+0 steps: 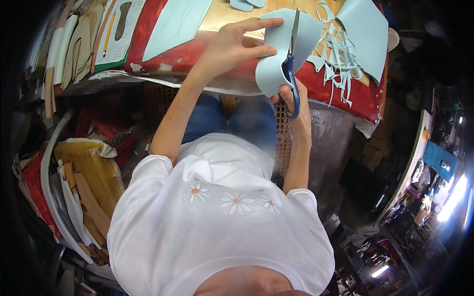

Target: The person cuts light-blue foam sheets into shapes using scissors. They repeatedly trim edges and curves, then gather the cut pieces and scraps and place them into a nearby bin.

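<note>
My left hand grips a curved piece of light blue sheet material, its thumb and a finger lying on the piece's face. Scissors with blue handles are in my right hand, whose fingers are around the handle loops. The blades point away from me and lie against the sheet, one blade showing above it. Part of the piece bends up toward me beside the handles. Both hands are over the near edge of a red-covered table.
Thin light blue offcut strips hang over the table edge, beside a large light blue sheet. Another sheet lies at left, and small cut pieces at the back. A pencil rests on paper near rolled material.
</note>
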`<state>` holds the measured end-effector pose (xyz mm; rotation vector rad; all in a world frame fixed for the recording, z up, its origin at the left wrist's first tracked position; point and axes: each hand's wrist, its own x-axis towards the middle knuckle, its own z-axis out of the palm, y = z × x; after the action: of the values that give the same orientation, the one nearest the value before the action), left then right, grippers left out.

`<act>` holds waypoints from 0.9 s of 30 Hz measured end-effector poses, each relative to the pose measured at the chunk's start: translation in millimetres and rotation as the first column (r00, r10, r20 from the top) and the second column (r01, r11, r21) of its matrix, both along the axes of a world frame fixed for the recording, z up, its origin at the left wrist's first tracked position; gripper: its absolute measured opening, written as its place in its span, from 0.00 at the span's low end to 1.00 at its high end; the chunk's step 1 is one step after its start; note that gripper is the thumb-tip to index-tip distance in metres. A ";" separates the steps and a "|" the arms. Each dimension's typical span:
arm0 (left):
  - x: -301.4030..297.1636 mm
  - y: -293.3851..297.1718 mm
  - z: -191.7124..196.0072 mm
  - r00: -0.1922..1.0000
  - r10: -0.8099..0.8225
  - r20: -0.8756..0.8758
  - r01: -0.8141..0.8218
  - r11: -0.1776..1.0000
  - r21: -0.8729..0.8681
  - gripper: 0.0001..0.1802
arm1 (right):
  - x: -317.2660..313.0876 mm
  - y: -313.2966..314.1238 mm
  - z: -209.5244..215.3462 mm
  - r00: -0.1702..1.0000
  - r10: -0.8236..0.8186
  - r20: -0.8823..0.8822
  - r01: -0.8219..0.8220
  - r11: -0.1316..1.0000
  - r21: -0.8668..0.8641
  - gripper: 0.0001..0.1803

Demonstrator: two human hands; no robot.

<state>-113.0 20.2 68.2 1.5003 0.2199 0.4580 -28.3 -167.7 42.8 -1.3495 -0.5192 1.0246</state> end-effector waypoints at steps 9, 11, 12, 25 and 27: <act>28.2 25.3 -2.7 0.999 -0.033 0.023 0.031 0.996 0.078 0.28 | 23.4 27.0 9.6 0.983 -0.110 0.148 0.120 0.991 -0.065 0.19; 35.7 30.4 -4.9 0.999 0.002 0.032 -0.005 0.995 0.096 0.26 | 29.6 28.1 9.1 0.984 -0.108 0.144 0.118 0.991 -0.067 0.17; 37.7 32.1 -5.5 0.999 0.028 0.020 -0.030 0.994 0.110 0.25 | 31.2 27.9 8.0 0.981 -0.119 0.156 0.133 0.988 -0.082 0.17; 3.1 -7.1 0.6 0.995 0.048 -0.089 -0.048 0.999 -0.007 0.18 | -12.8 6.6 0.8 0.998 -0.015 0.056 0.011 0.997 0.078 0.39; 0.2 -14.4 1.3 0.994 0.097 -0.056 -0.092 0.992 0.084 0.22 | -16.9 7.8 3.6 0.996 -0.020 0.081 0.014 0.997 0.075 0.39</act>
<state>-112.8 5.8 69.4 1.5894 0.3235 0.5031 -45.2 -159.9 46.4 -1.3316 -0.6007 0.9302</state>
